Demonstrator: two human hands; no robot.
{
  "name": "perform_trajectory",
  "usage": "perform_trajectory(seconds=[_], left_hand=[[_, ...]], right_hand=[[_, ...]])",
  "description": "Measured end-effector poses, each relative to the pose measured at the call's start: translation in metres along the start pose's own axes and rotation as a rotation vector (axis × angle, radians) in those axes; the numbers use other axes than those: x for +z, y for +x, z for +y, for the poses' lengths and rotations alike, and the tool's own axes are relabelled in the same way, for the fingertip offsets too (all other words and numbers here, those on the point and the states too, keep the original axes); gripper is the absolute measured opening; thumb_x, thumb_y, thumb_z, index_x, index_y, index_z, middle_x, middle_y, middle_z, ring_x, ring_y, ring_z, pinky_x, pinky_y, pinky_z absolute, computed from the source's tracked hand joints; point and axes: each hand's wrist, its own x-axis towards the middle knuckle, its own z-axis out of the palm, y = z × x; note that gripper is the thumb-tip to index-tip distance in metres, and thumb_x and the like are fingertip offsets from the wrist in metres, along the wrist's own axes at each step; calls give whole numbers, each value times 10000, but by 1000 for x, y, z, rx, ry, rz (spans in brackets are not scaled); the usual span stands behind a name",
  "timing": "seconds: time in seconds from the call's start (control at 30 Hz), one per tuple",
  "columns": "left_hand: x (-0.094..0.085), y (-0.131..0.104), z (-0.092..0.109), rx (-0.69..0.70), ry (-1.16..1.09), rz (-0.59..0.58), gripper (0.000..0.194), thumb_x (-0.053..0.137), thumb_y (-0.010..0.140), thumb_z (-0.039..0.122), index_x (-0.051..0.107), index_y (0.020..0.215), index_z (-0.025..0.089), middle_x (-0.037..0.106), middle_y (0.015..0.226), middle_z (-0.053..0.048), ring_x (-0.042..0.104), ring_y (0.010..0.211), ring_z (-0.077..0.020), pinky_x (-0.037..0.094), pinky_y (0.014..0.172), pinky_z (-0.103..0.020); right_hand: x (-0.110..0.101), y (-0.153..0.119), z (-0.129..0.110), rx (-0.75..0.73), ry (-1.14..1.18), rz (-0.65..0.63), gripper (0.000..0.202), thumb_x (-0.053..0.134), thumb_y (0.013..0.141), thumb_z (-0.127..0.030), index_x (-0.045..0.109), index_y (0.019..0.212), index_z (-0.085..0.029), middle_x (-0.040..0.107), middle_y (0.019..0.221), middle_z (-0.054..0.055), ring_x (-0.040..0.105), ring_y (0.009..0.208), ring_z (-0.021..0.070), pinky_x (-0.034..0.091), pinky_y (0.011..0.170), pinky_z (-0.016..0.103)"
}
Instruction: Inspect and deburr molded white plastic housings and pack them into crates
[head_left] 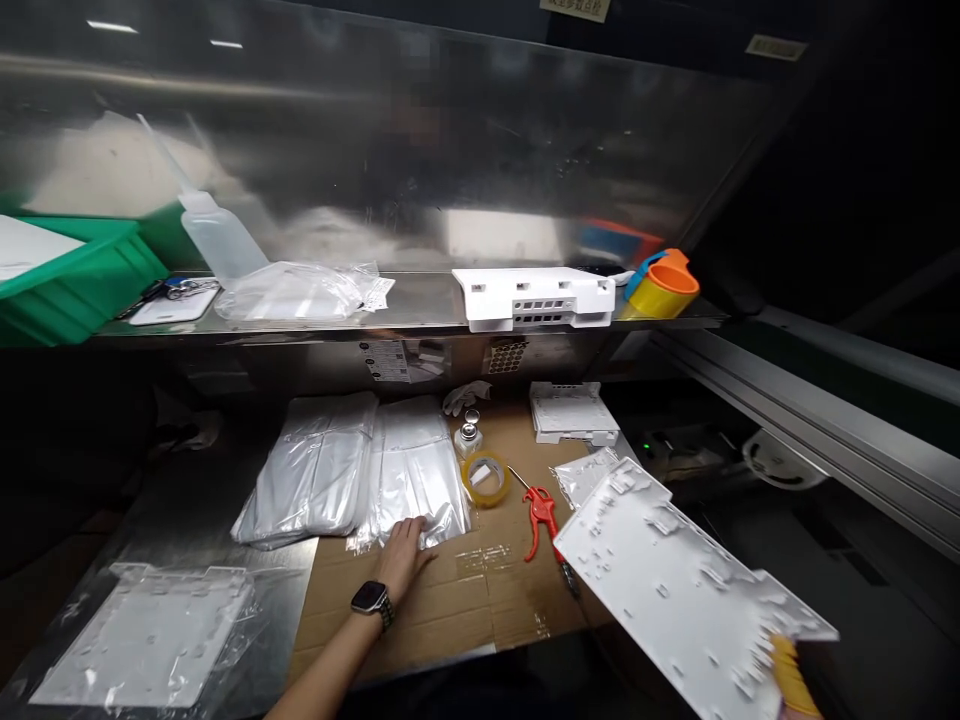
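Observation:
My left hand (403,556), with a watch on the wrist, rests its fingertips on the near edge of a stack of clear plastic bags (414,470). A second bag stack (319,465) lies to its left. At the lower right, my right hand (793,680), partly covered in yellow, grips the near corner of a large white plastic panel (664,590), tilted with its ribbed side up. A red air gun (541,510) and a roll of yellow tape (485,479) lie between the hands on cardboard (442,600).
A bagged white panel (150,635) lies at the lower left. Another white part (574,413) sits at the back right. The shelf holds a green bin (82,280), a squeeze bottle (221,235), a white part (534,297) and a yellow cup (664,288).

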Motion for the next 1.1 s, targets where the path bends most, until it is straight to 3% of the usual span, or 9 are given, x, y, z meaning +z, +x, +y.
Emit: perform_trajectory(seconds=[0.07,0.13,0.33,0.43,0.5,0.67,0.83,1.0,1.1], left_hand=[[-2,5,-7,15,74,-33,325,604,939,361,628,1195,163,677,1064,-82,612,1079,-266,451,999,-496],[-5,10,-11,26,125,-63,283,511,992,324,619,1200,165,681,1034,-78,634,1035,-251,471,969,-478],[-17,16,-12,69,155,-91,238,404,986,166,625,1075,188,643,1064,-60,614,895,-190,485,844,-372],[-21,18,-12,49,131,-63,206,439,983,180,628,903,169,616,1021,-46,575,814,-162,485,786,-348],[-22,20,-13,33,97,-46,192,497,983,220,631,859,159,622,1016,-48,590,862,-170,500,808,-360],[-22,25,-18,-12,3,-42,203,655,930,324,650,1051,162,663,1063,-54,638,961,-206,537,881,-421],[-24,32,-17,-115,-120,-54,234,583,985,352,638,1107,160,705,969,-39,688,872,-193,560,853,-418],[-27,47,-14,-163,-269,-52,238,652,945,340,637,1093,154,695,897,-15,675,773,-167,573,791,-385],[-34,59,-11,-168,-358,-49,240,675,931,359,646,1048,151,670,851,1,641,704,-144,571,715,-345]], right_hand=[[6,4,3,-21,48,121,868,636,766,-781,541,1465,-274,614,1433,135,576,1321,387,539,1046,585],[14,8,5,-85,62,158,810,691,790,-695,548,1455,-254,648,1398,120,612,1284,372,552,1044,552],[35,17,7,-254,36,42,695,717,855,-522,536,1458,-228,689,1345,92,670,1209,324,587,1012,472],[46,16,7,-269,44,10,677,734,851,-482,537,1458,-256,688,1351,71,677,1201,308,592,1007,442],[52,15,9,-264,38,-1,682,737,849,-479,529,1462,-263,689,1351,66,685,1188,301,593,1005,431],[67,19,18,-230,12,-13,669,752,838,-487,566,1423,-223,720,1292,87,706,1148,298,603,985,419],[82,25,41,-222,18,13,738,849,742,-491,602,1366,-184,777,1148,96,736,1071,302,616,946,416],[94,36,78,-170,-76,-74,843,929,590,-524,638,1285,-147,800,1034,100,751,1006,320,625,875,399],[107,44,97,-67,-185,-176,812,877,623,-610,665,1249,-138,805,945,98,759,959,320,627,808,407]])
